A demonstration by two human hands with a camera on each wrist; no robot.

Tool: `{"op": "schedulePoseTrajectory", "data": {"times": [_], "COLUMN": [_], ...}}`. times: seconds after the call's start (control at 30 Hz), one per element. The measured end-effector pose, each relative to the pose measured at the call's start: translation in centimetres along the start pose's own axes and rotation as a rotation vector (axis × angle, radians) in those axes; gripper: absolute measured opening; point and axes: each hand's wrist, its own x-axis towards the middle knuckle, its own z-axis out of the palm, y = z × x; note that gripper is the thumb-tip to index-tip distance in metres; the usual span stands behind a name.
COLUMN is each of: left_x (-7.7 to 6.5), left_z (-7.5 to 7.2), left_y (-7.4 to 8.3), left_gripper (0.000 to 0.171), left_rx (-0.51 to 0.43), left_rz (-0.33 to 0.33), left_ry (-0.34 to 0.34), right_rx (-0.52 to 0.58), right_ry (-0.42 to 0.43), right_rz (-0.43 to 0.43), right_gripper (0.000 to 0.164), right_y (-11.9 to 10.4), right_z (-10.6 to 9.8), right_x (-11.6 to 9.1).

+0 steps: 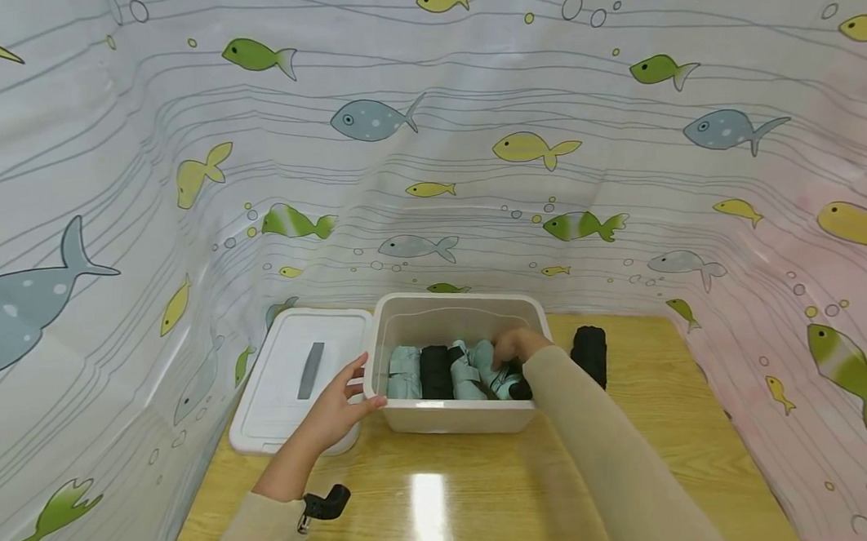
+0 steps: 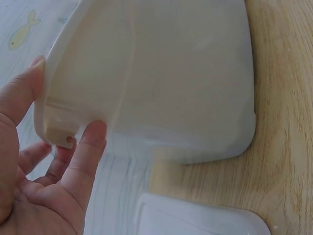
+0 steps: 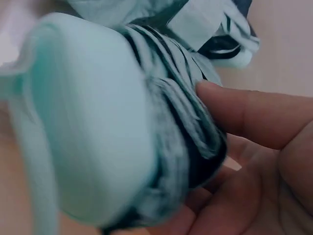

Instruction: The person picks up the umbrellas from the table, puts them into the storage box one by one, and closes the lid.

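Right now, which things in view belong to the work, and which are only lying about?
Belong to the work:
Box, left hand holding its rim
Pale green umbrella in the right hand
Folded umbrellas in the box
Probably the black bundle outside, resembling one inside

Only lying about:
Lid, not held, though probably the box's
Fish-print sheet, apparently backdrop
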Motion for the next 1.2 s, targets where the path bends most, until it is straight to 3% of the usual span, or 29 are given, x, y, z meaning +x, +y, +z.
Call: {"op": "schedulePoseTrajectory", "data": {"times": [0.2, 0.3, 0.5, 0.57, 0.7, 0.9, 1.0, 1.07, 1.2], "left_x": [0.0, 0.0, 0.1, 0.0, 0.0, 0.0, 0.0, 0.0, 0.0], "left_z": [0.0, 0.0, 0.1, 0.0, -0.1, -0.2, -0.2, -0.1, -0.1], "left_y": [0.1, 0.0, -0.3, -0.3, -0.2, -0.1, -0.2, -0.2, -0.1], "left_gripper": [0.093, 0.093, 0.092, 0.093, 0.092, 0.091, 0.092, 0.092, 0.091], "left_rx": [-0.01, -0.009, -0.001, 0.003, 0.003, -0.008, -0.008, -0.008, -0.012], "left_rz": [0.007, 0.004, -0.004, -0.004, -0.001, 0.001, -0.002, -0.004, -0.009], "left_ry": [-0.003, -0.002, -0.007, -0.006, -0.005, -0.005, -0.007, -0.007, 0.004], "right_rx": [-0.052, -0.092, -0.019, -0.022, -0.062, 0.008, 0.006, -0.017, 0.016], "right_ry": [0.026, 0.085, 0.191, 0.188, 0.194, 0.186, 0.176, 0.157, 0.089], "right_rz": [0.021, 0.036, 0.202, 0.217, 0.164, 0.214, 0.197, 0.174, 0.215], "right_gripper": [0.05, 0.042, 0.021, 0.021, 0.026, 0.025, 0.029, 0.032, 0.033], "right_y": [0.7, 0.9, 0.9, 0.7, 0.9, 1.2, 1.4, 1.6, 1.8], "right_z": [0.3, 0.9, 2.3, 2.4, 2.3, 2.3, 2.2, 2.2, 1.9], "right_x": [0.2, 0.1, -0.3, -0.4, -0.1, 0.2, 0.4, 0.7, 0.7]}}
